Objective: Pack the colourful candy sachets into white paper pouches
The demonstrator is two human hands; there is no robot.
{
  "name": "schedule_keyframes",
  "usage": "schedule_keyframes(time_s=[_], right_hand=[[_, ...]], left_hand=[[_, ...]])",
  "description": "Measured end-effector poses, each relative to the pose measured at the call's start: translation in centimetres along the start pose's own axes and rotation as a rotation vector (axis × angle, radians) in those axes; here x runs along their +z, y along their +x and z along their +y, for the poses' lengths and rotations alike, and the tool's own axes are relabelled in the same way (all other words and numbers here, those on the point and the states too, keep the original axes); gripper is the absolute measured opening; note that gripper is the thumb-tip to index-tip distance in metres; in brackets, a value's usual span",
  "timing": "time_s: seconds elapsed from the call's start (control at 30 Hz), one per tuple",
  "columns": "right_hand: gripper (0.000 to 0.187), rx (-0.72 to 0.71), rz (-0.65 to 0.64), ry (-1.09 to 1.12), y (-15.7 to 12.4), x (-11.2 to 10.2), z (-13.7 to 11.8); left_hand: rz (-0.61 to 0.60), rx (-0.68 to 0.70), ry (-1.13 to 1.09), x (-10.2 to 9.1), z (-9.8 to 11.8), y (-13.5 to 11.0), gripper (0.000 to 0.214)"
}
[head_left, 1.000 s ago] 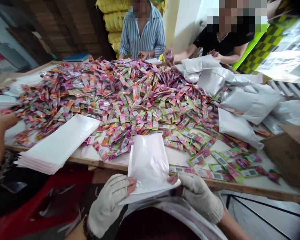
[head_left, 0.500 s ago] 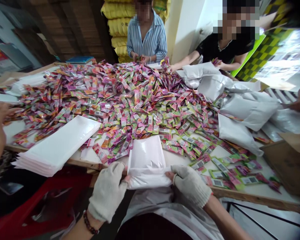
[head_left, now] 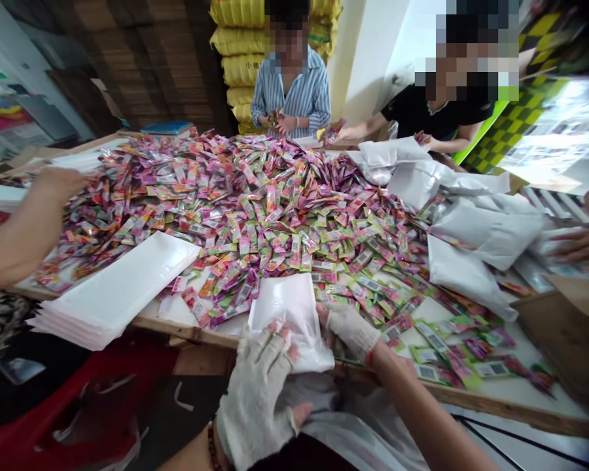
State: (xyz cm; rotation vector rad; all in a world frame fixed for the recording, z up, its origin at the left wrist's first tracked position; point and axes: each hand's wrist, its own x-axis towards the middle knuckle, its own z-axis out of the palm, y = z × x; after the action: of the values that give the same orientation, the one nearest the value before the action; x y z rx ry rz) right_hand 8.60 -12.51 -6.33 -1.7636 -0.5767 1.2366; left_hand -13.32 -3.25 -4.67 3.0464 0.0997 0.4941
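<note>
In front of me, at the table's near edge, lies a filled white mailer bag [head_left: 287,297] with its lower end folded over. My left hand [head_left: 260,379], in a white glove with bare fingertips, presses flat on the bag's near part, fingers spread and thumb out to the side. At the bag's right edge, my right hand [head_left: 349,330], gloved the same way, grips the side with its fingers partly hidden. Behind the bag spreads a big heap of small pink, purple and green snack packets [head_left: 269,196].
A stack of flat white mailer bags [head_left: 120,288] lies to the left. Filled white bags [head_left: 485,222] pile up at right beside a cardboard box [head_left: 564,320]. Two people stand across the table; another person's arm [head_left: 24,226] reaches in from the left, and a hand [head_left: 586,245] shows at right.
My left hand has left the bag's lower left corner and lies flat on top of it. My right hand has slid up the right edge. The neighbour's arm at left reaches farther in.
</note>
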Motion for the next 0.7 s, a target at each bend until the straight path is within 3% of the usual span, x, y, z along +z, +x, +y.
schedule_keyframes(time_s=[0.07,0.17,0.3,0.43,0.53,0.6,0.7], right_hand=[[0.037,-0.008,-0.040,0.075,1.3,0.7,-0.1],[0.039,-0.063,-0.042,0.162,2.4,1.3,0.1],[0.041,-0.185,-0.050,0.243,1.9,1.3,0.6],[0.039,-0.143,-0.021,0.233,-0.2,0.3,-0.2],[0.037,-0.131,0.031,0.334,-2.0,-2.7,-2.5],[0.033,-0.166,0.187,0.387,-2.5,-6.0,-4.5],[0.026,-0.484,0.480,0.428,-1.8,-11.6,-6.7]], left_hand=[[-0.034,0.002,0.003,-0.2,1.2,1.2,0.081],[-0.091,-0.104,0.074,1.1,2.2,1.8,0.077],[-0.104,-0.241,0.158,2.4,1.7,-1.1,0.086],[-0.023,-0.343,0.183,0.7,-0.4,-4.3,0.088],[0.103,-0.407,0.135,-0.7,-2.6,-4.0,0.077],[0.162,-0.428,0.096,-1.0,-4.4,-2.1,0.069],[0.135,-0.433,0.060,-0.2,-8.1,2.9,0.064]])
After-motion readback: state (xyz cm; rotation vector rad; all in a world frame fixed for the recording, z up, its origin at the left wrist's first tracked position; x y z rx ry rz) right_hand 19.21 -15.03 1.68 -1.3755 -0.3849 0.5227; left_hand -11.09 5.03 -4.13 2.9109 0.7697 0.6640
